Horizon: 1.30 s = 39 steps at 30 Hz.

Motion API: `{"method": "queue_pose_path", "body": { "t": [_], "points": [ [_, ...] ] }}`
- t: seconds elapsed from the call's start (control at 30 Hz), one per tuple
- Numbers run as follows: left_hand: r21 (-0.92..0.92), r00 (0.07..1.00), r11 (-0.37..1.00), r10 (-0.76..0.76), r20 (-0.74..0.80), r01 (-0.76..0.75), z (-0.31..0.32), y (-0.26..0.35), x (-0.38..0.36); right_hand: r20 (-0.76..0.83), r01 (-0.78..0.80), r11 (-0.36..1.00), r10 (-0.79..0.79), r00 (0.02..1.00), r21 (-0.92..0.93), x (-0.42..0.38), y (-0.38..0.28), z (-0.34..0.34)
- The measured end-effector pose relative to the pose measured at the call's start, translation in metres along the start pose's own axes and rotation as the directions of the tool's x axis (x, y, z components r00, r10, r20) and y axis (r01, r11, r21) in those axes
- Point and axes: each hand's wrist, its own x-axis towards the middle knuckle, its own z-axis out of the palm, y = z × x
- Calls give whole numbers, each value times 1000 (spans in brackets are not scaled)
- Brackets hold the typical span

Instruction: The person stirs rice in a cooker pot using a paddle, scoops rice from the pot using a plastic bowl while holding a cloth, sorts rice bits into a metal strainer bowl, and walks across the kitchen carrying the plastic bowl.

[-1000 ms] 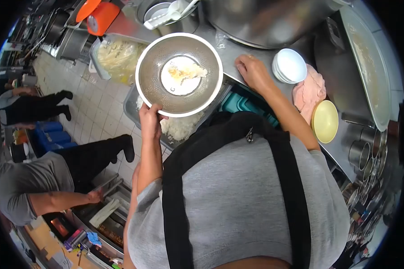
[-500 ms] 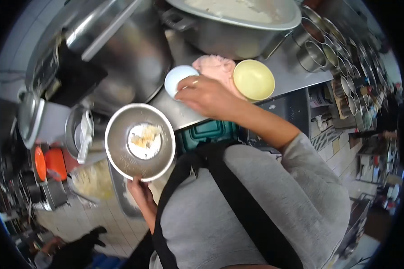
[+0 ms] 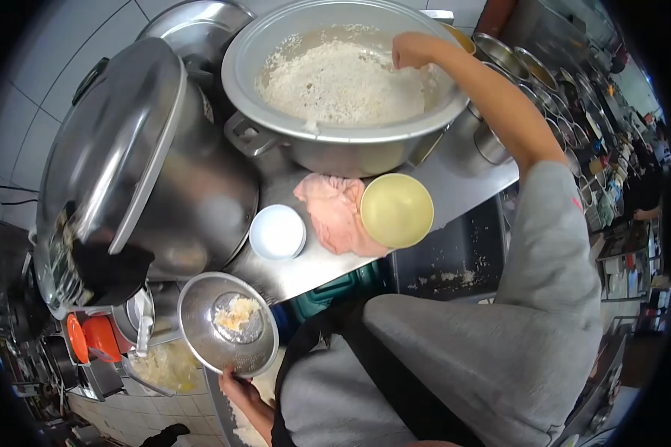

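Observation:
My left hand grips the near rim of a metal mixing bowl, tilted a little, with a pale yellow crumbly clump and white residue at its bottom. My right hand is over the far right part of a large metal pot of white rice. Its fingers are curled closed; whatever they hold is hidden. In front of the pot are a small white bowl, a crumpled pink cloth and a yellow bowl.
A big lidded steel vessel stands at left on the steel counter. Below the counter edge are a dark tray with scattered grains and a green container. Metal pots crowd the right, and orange containers the lower left.
My right hand has gone from the small white bowl up and right to over the rice pot. My left hand still holds the mixing bowl, now lower and tilted. The camera view has shifted.

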Motion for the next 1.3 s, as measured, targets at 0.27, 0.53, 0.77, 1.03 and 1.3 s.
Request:
{"method": "queue_pose_path", "body": {
  "t": [0.27, 0.53, 0.77, 1.03, 1.3],
  "points": [
    [-23, 994, 1000, -24, -111, 21, -4, -17, 7, 376, 152, 953, -44, 926, -263, 65, 21, 39],
    [123, 991, 991, -43, -124, 58, -18, -14, 15, 447, 109, 982, -30, 894, -152, 58, 22, 40],
    [35, 985, 999, -20, -174, 26, 2, -14, 3, 465, -228, 964, 140, 874, 137, 72, 36, 54],
    [34, 991, 999, -2, -131, 6, 6, -13, -8, 610, -218, 974, 136, 781, 62, 82, 47, 61],
    [-30, 990, 1000, -12, -137, 8, 11, -15, -15, 630, -328, 931, 161, 760, 159, 75, 36, 55]
  ]
}}
